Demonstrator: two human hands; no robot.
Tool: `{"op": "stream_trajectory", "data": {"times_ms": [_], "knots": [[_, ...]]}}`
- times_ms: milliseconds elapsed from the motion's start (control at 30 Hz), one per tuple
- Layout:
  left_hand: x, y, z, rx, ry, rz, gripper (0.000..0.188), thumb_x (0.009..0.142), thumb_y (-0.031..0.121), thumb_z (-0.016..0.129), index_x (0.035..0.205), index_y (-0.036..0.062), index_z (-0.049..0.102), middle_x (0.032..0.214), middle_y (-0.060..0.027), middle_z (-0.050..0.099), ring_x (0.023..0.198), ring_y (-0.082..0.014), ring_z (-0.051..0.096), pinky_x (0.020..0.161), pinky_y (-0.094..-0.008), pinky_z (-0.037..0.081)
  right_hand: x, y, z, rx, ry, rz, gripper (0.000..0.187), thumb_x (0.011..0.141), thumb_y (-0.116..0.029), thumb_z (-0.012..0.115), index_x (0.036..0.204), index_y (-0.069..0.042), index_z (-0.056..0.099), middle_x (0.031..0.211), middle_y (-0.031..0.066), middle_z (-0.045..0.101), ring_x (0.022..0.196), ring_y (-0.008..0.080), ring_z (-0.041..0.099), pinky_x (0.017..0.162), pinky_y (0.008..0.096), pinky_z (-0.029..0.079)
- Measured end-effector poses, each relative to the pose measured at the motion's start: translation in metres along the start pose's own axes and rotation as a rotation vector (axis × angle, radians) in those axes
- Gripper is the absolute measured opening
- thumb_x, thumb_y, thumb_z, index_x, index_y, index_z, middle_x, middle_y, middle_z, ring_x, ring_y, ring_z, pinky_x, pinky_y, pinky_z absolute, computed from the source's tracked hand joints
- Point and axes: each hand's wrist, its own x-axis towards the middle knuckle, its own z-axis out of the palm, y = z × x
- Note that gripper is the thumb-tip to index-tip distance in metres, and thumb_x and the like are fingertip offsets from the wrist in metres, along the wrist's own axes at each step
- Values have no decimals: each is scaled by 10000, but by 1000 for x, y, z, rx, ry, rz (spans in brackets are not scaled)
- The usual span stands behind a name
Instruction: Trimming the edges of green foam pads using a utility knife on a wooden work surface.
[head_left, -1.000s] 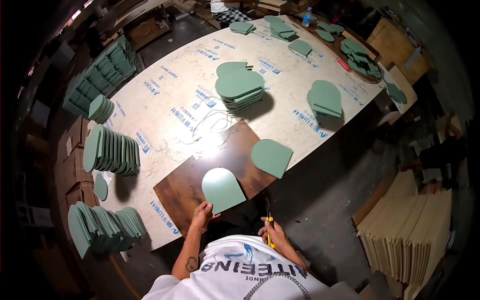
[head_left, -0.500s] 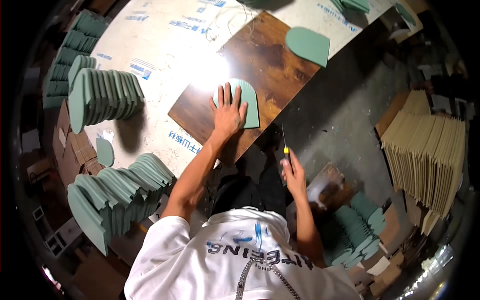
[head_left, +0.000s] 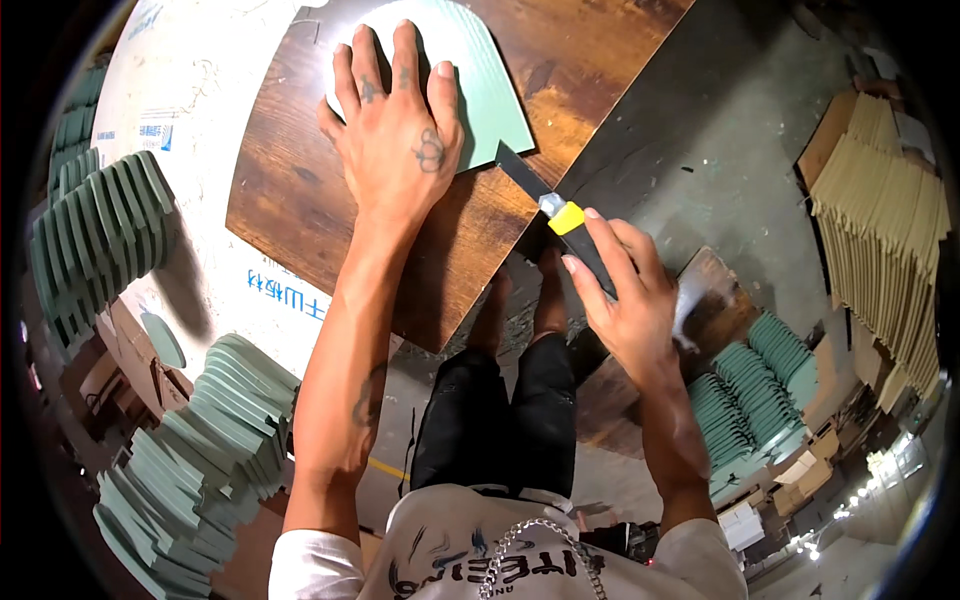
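Note:
Under my left hand [head_left: 395,135] lies a pale green panel [head_left: 490,85] with a rounded top and a straight near edge. The hand is flat on it with the fingers spread. My right hand [head_left: 630,290] grips a utility knife [head_left: 582,235] with a dark handle, a yellow collar and its blade out. The blade's tip is at the panel's straight edge, near its right corner; whether it touches cannot be made out. Beneath the panel is a brown wood-grain board [head_left: 290,170].
Rows of green panels stand on the left [head_left: 105,240] and lower left [head_left: 200,460]. More green panels [head_left: 755,385] are stacked at the lower right, beside the floor. A tall stack of tan sheets [head_left: 880,230] stands far right. The wood-grain board's right edge overhangs the floor.
My right hand has brought the knife up and left, from beside the board to the panel's edge. My left hand stays flat on the panel. The view has come closer to the board.

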Motion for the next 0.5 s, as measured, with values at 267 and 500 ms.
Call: {"op": "stream_trajectory", "data": {"times_ms": [267, 500], "knots": [[1, 12, -16, 80, -61, -28, 546, 1043, 331, 502, 1470, -10, 493, 1516, -304, 426, 1447, -450, 359, 1183, -540, 256, -4, 13, -8, -152, 0, -50, 548, 784, -178, 875, 1295, -85, 699, 1053, 102, 614, 812, 251, 669, 684, 355, 577], [-3, 7, -8, 45, 46, -12, 492, 1015, 258, 555, 1410, -35, 527, 1428, -292, 474, 1357, -437, 439, 1126, -538, 331, 6, 13, -17, -164, 1, -83, 527, 775, -167, 875, 1276, -97, 728, 1001, 93, 620, 771, 234, 676, 642, 347, 584]]}}
